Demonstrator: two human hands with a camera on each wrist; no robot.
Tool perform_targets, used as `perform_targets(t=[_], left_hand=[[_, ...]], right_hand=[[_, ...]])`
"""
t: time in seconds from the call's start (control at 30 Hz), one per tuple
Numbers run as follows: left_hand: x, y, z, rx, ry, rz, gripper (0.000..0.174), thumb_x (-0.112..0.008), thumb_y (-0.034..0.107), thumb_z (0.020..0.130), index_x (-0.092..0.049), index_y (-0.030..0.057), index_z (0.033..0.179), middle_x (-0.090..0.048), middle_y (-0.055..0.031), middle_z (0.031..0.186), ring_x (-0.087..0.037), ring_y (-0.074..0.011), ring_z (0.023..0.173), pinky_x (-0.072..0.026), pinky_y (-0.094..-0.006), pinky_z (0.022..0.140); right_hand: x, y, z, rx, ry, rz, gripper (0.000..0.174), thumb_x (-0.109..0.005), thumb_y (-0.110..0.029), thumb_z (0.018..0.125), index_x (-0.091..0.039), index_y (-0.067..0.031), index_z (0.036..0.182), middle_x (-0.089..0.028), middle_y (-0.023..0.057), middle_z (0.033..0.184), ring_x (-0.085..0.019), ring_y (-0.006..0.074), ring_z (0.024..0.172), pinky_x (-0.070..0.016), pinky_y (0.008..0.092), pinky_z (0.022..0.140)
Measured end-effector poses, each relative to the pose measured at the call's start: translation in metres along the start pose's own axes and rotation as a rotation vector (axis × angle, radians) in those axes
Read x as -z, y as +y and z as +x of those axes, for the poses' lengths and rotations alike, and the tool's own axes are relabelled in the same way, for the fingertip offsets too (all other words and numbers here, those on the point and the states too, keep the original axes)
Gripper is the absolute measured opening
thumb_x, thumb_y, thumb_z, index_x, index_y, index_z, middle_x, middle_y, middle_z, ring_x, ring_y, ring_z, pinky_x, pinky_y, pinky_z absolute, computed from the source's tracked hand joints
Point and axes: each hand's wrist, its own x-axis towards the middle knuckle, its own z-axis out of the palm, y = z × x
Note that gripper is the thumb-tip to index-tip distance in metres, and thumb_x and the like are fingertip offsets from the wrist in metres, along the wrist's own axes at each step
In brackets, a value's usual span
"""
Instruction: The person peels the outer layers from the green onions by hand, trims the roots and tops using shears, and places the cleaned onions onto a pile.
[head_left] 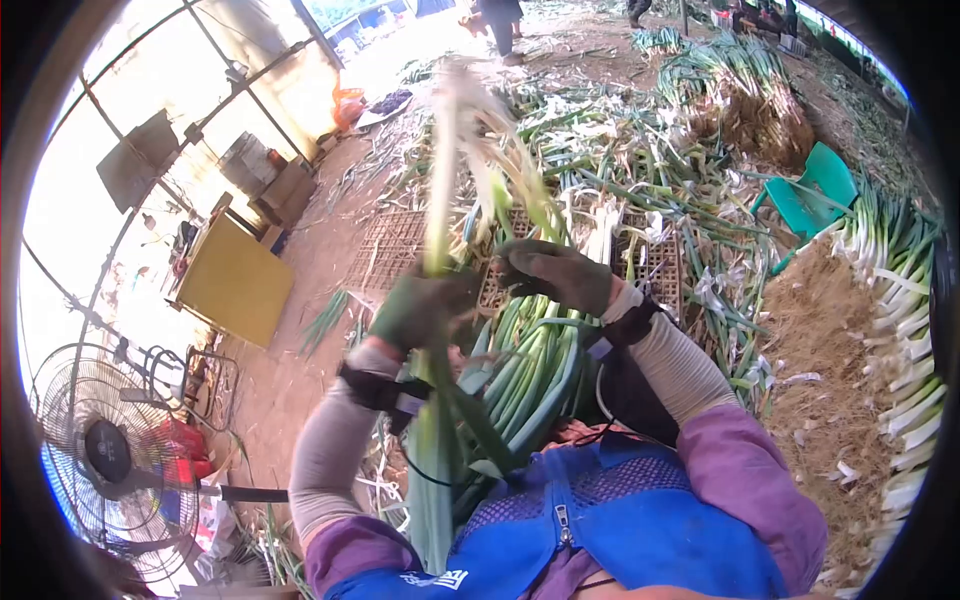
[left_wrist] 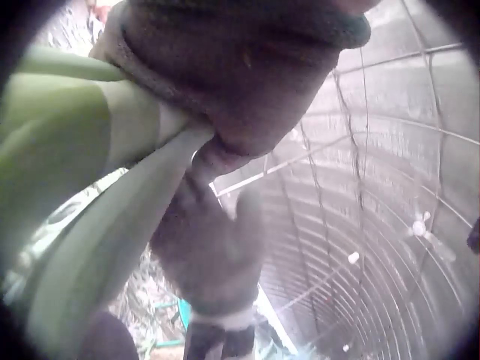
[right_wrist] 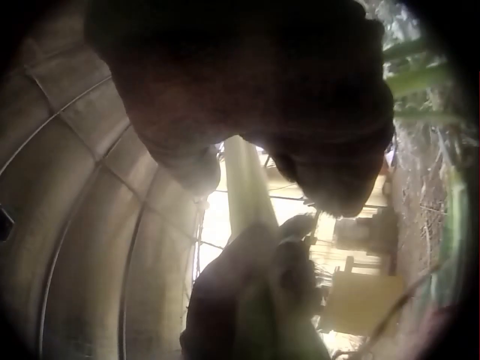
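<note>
My gloved left hand (head_left: pixel 422 305) grips a long green onion (head_left: pixel 440 215), its pale end pointing up and its green leaves hanging down over my lap. Loose, dry outer layers (head_left: pixel 515 160) droop from the top towards the right. My gloved right hand (head_left: pixel 560 272) is raised just right of the stalk, fingers bent. In the right wrist view, a gap between that hand's thumb and fingers shows the stalk (right_wrist: pixel 247 184) beyond, with the left hand (right_wrist: pixel 217 292) around it lower down. More green onions (head_left: pixel 540 375) lie in a bunch below my hands.
Brown crates (head_left: pixel 395 245) and a wide litter of peeled leaves (head_left: pixel 600 150) are ahead. A green plastic chair (head_left: pixel 815 195) stands at the right, near a row of white-stemmed onions (head_left: pixel 910 390). At the left are a fan (head_left: pixel 110 450) and a yellow panel (head_left: pixel 235 275). A person (head_left: pixel 500 25) stands far off.
</note>
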Motion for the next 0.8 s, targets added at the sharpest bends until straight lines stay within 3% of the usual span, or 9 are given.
perform_targets(t=[0.1, 0.13, 0.27, 0.3, 0.5, 0.57, 0.6, 0.73, 0.8], left_hand=[[0.098, 0.014, -0.017, -0.196, 0.116, -0.003, 0.022, -0.065, 0.028, 0.091, -0.065, 0.0089, 0.102, -0.057, 0.0033, 0.074, -0.051, -0.0056, 0.061, -0.0452, -0.0221, 0.054], [0.134, 0.025, -0.025, -0.123, 0.274, 0.145, 0.027, -0.062, 0.03, 0.093, -0.065, 0.0071, 0.107, -0.059, 0.002, 0.079, -0.053, -0.0066, 0.065, -0.0474, -0.023, 0.06], [0.229, 0.077, -0.068, -0.195, 0.607, 0.391, 0.029, -0.061, 0.026, 0.092, -0.066, 0.0035, 0.109, -0.061, -0.0009, 0.085, -0.056, -0.0097, 0.071, -0.0478, -0.0255, 0.063], [0.228, 0.094, -0.072, -0.152, 0.662, 0.387, 0.026, -0.065, 0.025, 0.089, -0.066, 0.0039, 0.105, -0.061, -0.0006, 0.082, -0.055, -0.0095, 0.066, -0.046, -0.0244, 0.06], [0.247, 0.085, -0.034, -0.028, 0.569, 0.729, 0.02, -0.064, 0.025, 0.091, -0.063, 0.0061, 0.097, -0.059, -0.0018, 0.076, -0.055, -0.0106, 0.064, -0.0444, -0.0261, 0.057], [0.233, 0.025, -0.002, -0.178, 0.34, 0.636, 0.025, -0.062, 0.026, 0.089, -0.067, 0.0026, 0.096, -0.061, -0.0051, 0.08, -0.059, -0.0146, 0.069, -0.0488, -0.0286, 0.059], [0.197, 0.018, 0.008, 0.111, 0.282, 0.412, 0.025, -0.06, 0.026, 0.089, -0.068, 0.0042, 0.097, -0.061, -0.0062, 0.081, -0.061, -0.016, 0.071, -0.0515, -0.0296, 0.061], [0.145, -0.112, 0.059, 0.101, -0.093, 0.304, 0.023, -0.063, 0.018, 0.087, -0.063, 0.0031, 0.105, -0.065, -0.0082, 0.088, -0.064, -0.0191, 0.072, -0.0534, -0.0319, 0.066], [0.106, -0.129, 0.066, 0.19, -0.06, 0.165, 0.027, -0.062, 0.015, 0.087, -0.06, 0.0022, 0.111, -0.066, -0.0086, 0.092, -0.064, -0.0204, 0.075, -0.0543, -0.0328, 0.071]], right_hand=[[0.082, 0.043, -0.021, -0.131, 0.078, -0.089, 0.031, -0.055, -0.022, 0.099, -0.059, -0.003, 0.123, -0.065, 0.0054, 0.108, -0.062, 0.0126, 0.097, -0.0529, 0.0303, 0.084], [0.139, 0.075, -0.021, 0.191, -0.009, -0.572, 0.028, -0.055, -0.02, 0.097, -0.06, -0.0033, 0.119, -0.065, 0.0057, 0.106, -0.063, 0.0138, 0.096, -0.0533, 0.0308, 0.084], [0.208, 0.127, -0.041, 0.142, 0.164, -0.983, 0.026, -0.06, -0.009, 0.084, -0.061, -0.0075, 0.109, -0.065, 0.0126, 0.099, -0.064, 0.0282, 0.095, -0.0526, 0.0382, 0.079], [0.201, 0.12, -0.042, 0.299, 0.163, -1.483, 0.027, -0.06, -0.008, 0.082, -0.06, -0.0081, 0.11, -0.065, 0.0134, 0.1, -0.064, 0.0296, 0.096, -0.0523, 0.04, 0.078], [0.238, 0.186, 0.021, 0.114, 0.106, -1.882, 0.04, -0.064, -0.011, 0.075, -0.06, -0.0124, 0.115, -0.066, 0.0138, 0.1, -0.066, 0.0307, 0.091, -0.0514, 0.037, 0.084], [0.214, 0.19, 0.045, -0.671, 0.669, -1.015, 0.055, -0.064, -0.043, 0.082, -0.065, 0.0003, 0.115, -0.067, 0.0207, 0.114, -0.065, 0.0327, 0.103, -0.0474, 0.0403, 0.091], [0.236, 0.232, 0.053, -0.724, 0.677, -1.009, 0.063, -0.062, -0.051, 0.082, -0.065, 0.0029, 0.114, -0.065, 0.0222, 0.116, -0.064, 0.0314, 0.105, -0.0462, 0.04, 0.093], [0.241, 0.277, 0.055, -0.792, 0.498, -1.032, 0.063, -0.06, -0.053, 0.081, -0.065, 0.0028, 0.111, -0.066, 0.019, 0.111, -0.063, 0.0291, 0.099, -0.0464, 0.04, 0.09], [0.238, 0.269, 0.053, -0.713, 0.479, -1.024, 0.057, -0.061, -0.049, 0.081, -0.064, 0.001, 0.11, -0.066, 0.0158, 0.106, -0.063, 0.0285, 0.093, -0.0473, 0.0402, 0.086]])
